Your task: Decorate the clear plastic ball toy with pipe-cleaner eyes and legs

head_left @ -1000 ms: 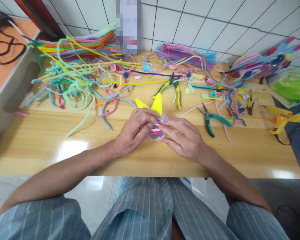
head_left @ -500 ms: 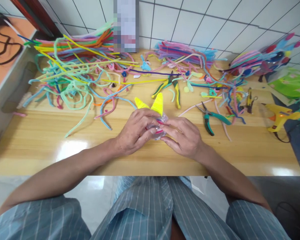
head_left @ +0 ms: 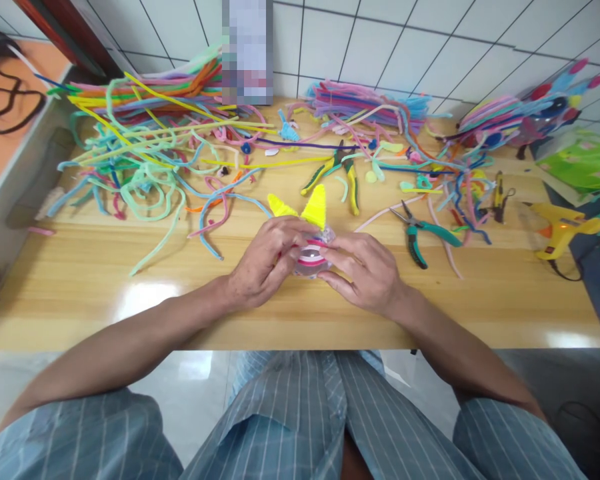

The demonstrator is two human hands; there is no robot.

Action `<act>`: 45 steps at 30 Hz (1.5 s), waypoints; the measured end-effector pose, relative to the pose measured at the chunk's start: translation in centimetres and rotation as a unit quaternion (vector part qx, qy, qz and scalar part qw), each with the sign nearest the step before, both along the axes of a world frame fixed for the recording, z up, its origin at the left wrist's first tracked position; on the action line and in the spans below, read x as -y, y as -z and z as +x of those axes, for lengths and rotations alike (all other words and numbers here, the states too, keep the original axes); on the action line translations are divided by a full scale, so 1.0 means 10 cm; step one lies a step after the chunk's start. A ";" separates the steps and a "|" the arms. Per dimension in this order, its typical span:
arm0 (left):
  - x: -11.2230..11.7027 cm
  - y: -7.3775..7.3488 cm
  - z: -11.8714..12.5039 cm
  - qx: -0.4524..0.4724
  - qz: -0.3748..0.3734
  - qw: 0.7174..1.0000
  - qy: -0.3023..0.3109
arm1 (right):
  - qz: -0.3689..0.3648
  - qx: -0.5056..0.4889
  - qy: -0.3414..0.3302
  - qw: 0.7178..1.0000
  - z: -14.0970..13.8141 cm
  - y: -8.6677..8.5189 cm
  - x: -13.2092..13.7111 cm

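Both hands meet over the middle of a wooden table [head_left: 80, 293]. Between them is a small round clear piece wound with a pink pipe cleaner [head_left: 311, 259], with two yellow pointed pipe-cleaner ears [head_left: 314, 207] sticking up behind it. My left hand [head_left: 265, 263] curls round its left side, fingers closed on it. My right hand [head_left: 365, 272] pinches it from the right with thumb and fingertips. Most of the piece is hidden by the fingers.
Loose pipe cleaners in many colours [head_left: 145, 160] cover the back of the table, with bundles [head_left: 365, 103] by the tiled wall. Yellow-handled pliers [head_left: 350, 177] and green-handled pliers [head_left: 420, 233] lie behind and right of my hands. A yellow glue gun [head_left: 563, 230] lies at far right.
The round piece has been turned a little between the fingers, so more of its pink winding shows now. Both hands stay in the same place.
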State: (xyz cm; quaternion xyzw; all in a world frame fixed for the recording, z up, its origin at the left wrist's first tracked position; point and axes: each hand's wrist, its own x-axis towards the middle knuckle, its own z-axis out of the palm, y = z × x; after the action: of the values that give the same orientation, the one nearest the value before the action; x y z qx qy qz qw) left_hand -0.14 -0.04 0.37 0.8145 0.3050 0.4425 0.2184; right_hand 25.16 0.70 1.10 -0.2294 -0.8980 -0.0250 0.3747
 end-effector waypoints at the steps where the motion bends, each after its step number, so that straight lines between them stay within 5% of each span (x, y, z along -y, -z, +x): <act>1: 0.00 0.00 0.00 0.003 -0.007 1.000 -0.002 | -0.003 0.003 0.000 1.000 0.00 0.00 0.00; 27: -0.02 0.01 0.00 -0.062 0.050 0.997 -0.016 | -0.070 -0.015 0.020 0.997 0.00 0.06 0.07; 34: -0.01 0.02 0.05 -0.065 0.069 0.994 -0.055 | -0.194 -0.056 -0.003 0.979 0.00 0.01 0.11; 41: -0.03 0.00 0.05 -0.076 0.065 0.993 -0.055 | -0.357 -0.145 -0.034 0.922 0.01 0.01 0.09; 45: -0.03 -0.01 0.05 -0.070 0.073 0.994 -0.050 | -0.382 -0.164 -0.026 0.909 0.03 0.06 0.08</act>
State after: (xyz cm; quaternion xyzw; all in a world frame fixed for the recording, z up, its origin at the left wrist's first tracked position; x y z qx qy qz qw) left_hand 0.35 0.27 0.45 0.8410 0.3268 0.4160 0.1135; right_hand 25.48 -0.14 0.49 -0.3330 -0.7704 0.3677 0.4005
